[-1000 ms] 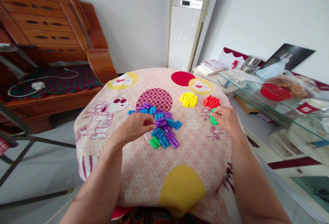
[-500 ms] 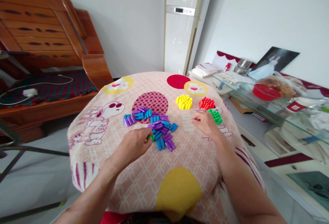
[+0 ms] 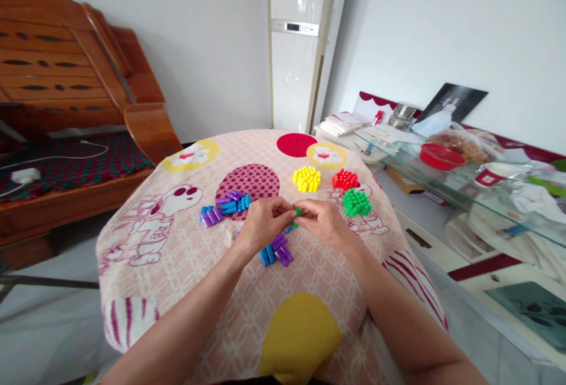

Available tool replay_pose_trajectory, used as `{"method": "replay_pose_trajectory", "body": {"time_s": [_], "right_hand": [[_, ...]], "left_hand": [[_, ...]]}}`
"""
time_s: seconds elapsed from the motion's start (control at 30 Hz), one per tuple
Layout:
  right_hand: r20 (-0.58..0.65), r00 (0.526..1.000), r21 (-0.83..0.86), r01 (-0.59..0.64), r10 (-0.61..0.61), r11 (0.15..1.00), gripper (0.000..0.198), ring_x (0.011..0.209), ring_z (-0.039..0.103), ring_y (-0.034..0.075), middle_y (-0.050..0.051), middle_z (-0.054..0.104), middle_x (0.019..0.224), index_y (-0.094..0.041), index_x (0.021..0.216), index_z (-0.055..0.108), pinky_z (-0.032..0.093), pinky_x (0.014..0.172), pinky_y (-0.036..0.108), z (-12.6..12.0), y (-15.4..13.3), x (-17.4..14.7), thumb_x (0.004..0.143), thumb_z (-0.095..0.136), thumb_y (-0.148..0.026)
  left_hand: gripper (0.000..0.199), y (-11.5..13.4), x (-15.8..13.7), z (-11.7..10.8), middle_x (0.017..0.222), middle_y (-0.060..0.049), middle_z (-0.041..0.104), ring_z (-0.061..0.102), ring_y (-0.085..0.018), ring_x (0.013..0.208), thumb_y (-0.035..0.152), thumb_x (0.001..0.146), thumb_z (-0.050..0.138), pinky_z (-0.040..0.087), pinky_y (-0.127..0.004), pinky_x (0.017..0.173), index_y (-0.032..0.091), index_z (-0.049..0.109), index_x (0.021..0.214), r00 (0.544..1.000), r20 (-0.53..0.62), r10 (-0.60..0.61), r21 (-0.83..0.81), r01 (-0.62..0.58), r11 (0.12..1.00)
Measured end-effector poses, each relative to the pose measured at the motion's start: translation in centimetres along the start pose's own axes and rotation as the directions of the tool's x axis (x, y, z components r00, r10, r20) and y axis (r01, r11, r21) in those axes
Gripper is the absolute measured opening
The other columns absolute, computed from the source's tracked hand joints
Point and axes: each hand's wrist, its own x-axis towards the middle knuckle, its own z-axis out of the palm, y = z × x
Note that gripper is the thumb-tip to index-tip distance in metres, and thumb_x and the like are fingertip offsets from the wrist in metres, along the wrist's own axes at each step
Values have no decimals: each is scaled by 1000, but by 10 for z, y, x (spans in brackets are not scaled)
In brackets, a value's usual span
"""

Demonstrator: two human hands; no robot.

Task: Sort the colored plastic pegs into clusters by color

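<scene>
My left hand (image 3: 266,224) and my right hand (image 3: 326,221) meet over the middle of the table, fingers pinched together. Between their fingertips is a small green plastic piece (image 3: 298,212), partly hidden. Below and behind my left hand lie purple plastic pieces (image 3: 282,250) and blue plastic pieces (image 3: 266,255), joined in short rows; my hands cover some of them. More blue and purple rows (image 3: 211,216) lie to the left. Beyond my right hand stand a green cluster (image 3: 356,202), a red cluster (image 3: 345,180) and a yellow cluster (image 3: 306,178) of similar small pieces.
A patterned cloth (image 3: 230,314) covers the round table. On the right, a glass-topped cabinet (image 3: 495,196) holds a red bowl (image 3: 442,156), papers and a bag. A wooden bench (image 3: 66,90) stands on the left, and a tall white appliance (image 3: 294,72) is at the back.
My left hand has moved right and up with the green piece. My right hand has come left to meet it, and both now touch the piece. The view has shifted slightly.
</scene>
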Motion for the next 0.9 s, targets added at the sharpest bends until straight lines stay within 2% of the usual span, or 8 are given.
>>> {"method": "replay_pose_trajectory", "body": {"time_s": [0.17, 0.3, 0.4, 0.5, 0.67, 0.77, 0.9], "right_hand": [[-82, 997, -177, -19, 5, 984, 27, 75, 70, 15, 2, 74, 83, -19, 101, 73, 52, 71, 24, -19, 8, 1, 77, 63, -12], [-260, 965, -283, -95, 19, 954, 27, 79, 71, 17, 3, 75, 85, -18, 95, 74, 52, 74, 26, -58, 29, -1, 73, 60, -12], [-348, 937, -419, -176, 22, 891, 26, 78, 69, 18, 2, 76, 85, -20, 90, 76, 51, 74, 27, -86, 45, -6, 71, 59, -13], [-333, 940, -517, -244, 70, 821, 30, 75, 68, 18, 2, 77, 84, -20, 89, 78, 51, 73, 27, -99, 56, -8, 68, 58, -11], [-274, 954, -633, -276, 124, 724, 35, 82, 69, 21, 5, 78, 90, -21, 89, 80, 51, 79, 30, -100, 64, -4, 67, 57, -8], [-254, 961, -657, -255, 111, 710, 36, 88, 69, 23, 5, 79, 92, -22, 89, 80, 52, 84, 32, -99, 67, -3, 67, 56, -8], [-281, 955, -628, -255, 91, 735, 34, 89, 70, 23, 6, 78, 95, -22, 91, 80, 53, 85, 34, -101, 73, -5, 68, 58, -11]], "left_hand": [[20, -5, 4, 12, 75, -4, 74, 71, -17, 68, 34, 87, 61, 57, -25, 61, 16, 71, 89, 998, 45, 35, -100, -30, 995], [21, -14, 4, 13, 77, -5, 74, 73, -18, 73, 34, 86, 63, 58, -26, 63, 15, 70, 92, 999, -41, 37, -132, -42, 990], [23, -19, 3, 6, 77, -6, 74, 73, -18, 70, 35, 84, 63, 58, -26, 62, 14, 71, 92, 994, -106, 18, -135, -33, 990], [25, -23, 1, -5, 79, -6, 74, 73, -19, 70, 36, 83, 65, 59, -26, 61, 14, 71, 91, 986, -169, -5, -152, -21, 988], [24, -29, 2, -27, 82, -6, 76, 72, -18, 69, 35, 81, 65, 60, -27, 63, 14, 72, 91, 956, -289, -55, -143, 13, 990], [24, -33, 3, -41, 80, -5, 75, 72, -17, 68, 32, 80, 63, 60, -27, 64, 14, 72, 92, 920, -380, -93, -140, 42, 989], [24, -37, 3, -52, 81, -6, 75, 71, -16, 67, 32, 79, 62, 60, -27, 65, 13, 71, 90, 879, -463, -117, -158, 48, 986]]}}
